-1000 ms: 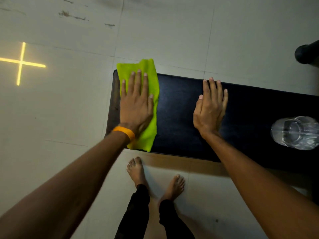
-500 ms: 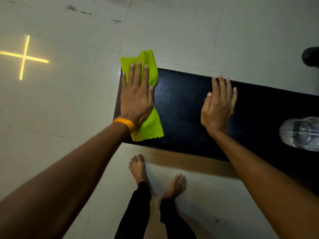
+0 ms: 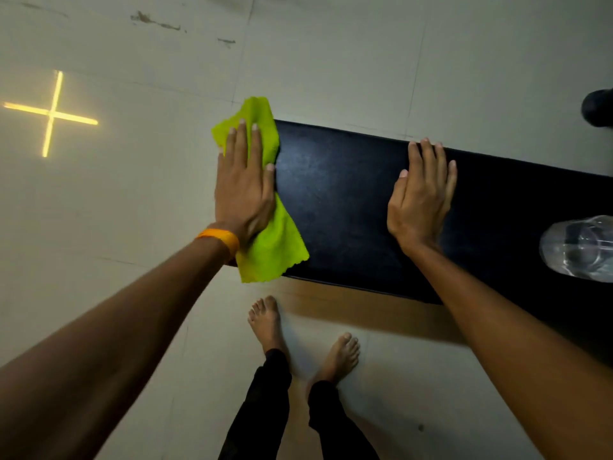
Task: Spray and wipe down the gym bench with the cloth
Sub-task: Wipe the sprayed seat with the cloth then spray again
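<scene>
Here we have the gym bench (image 3: 348, 207) running out to our right, its dark pad broad and flat, so it takes a hand pressed on it without shifting. Our right hand (image 3: 419, 197) lies open and flat on the pad, gripping nothing; we judge it steadies us while the other arm works. Our left hand (image 3: 243, 187) is spread flat over the cloth (image 3: 272, 250), pinning rather than clutching it, fingers straight, right at the bench's left end, where the cloth spills past the edge above the fingertips and trails below the wrist. That open palm spreads pressure for wiping. A clear bottle (image 3: 580, 249) rests on the pad beyond the right hand, near enough to reach again.
</scene>
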Demonstrator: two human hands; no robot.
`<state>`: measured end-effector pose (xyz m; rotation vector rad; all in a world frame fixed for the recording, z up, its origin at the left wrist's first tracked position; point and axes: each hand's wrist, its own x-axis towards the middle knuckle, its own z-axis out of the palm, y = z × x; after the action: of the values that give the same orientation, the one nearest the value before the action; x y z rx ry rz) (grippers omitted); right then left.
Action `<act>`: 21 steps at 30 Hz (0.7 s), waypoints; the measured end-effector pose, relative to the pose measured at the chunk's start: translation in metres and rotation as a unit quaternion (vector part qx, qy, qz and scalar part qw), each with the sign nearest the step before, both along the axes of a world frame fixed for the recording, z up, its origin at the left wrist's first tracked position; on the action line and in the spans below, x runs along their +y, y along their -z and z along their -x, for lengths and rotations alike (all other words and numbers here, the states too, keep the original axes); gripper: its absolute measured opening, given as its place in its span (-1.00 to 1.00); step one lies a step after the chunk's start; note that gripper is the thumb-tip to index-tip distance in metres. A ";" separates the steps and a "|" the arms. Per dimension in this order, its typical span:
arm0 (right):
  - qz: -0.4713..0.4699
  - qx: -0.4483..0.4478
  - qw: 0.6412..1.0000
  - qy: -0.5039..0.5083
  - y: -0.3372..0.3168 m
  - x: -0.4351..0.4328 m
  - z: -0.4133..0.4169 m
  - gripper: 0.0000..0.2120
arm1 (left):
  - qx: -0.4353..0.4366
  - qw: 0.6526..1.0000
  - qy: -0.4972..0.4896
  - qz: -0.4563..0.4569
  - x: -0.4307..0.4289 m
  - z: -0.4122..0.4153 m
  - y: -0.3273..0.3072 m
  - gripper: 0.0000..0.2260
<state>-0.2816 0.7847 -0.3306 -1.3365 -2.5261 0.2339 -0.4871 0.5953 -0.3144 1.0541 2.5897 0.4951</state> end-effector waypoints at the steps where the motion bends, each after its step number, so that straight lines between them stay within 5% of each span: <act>1: 0.002 -0.002 1.000 0.001 -0.001 -0.001 0.000 -0.54 | 0.021 1.000 0.022 0.002 0.007 -0.009 0.000 -0.42; 9: 0.002 0.000 1.000 -0.006 -0.001 0.001 -0.001 -0.54 | 0.057 0.981 0.187 -0.013 -0.002 -0.137 -0.005 -0.43; 17: -0.005 0.011 1.000 -0.004 -0.001 0.000 -0.001 -0.53 | 0.095 0.975 0.199 0.027 0.072 -0.041 0.001 -0.44; 21: -0.003 0.009 1.000 -0.005 -0.003 0.000 0.000 -0.53 | 0.123 0.973 0.194 0.027 0.067 -0.061 -0.002 -0.44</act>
<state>-0.2812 0.7852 -0.3275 -1.3156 -2.5172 0.2397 -0.4260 0.6626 -0.3120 1.6450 2.4817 0.2069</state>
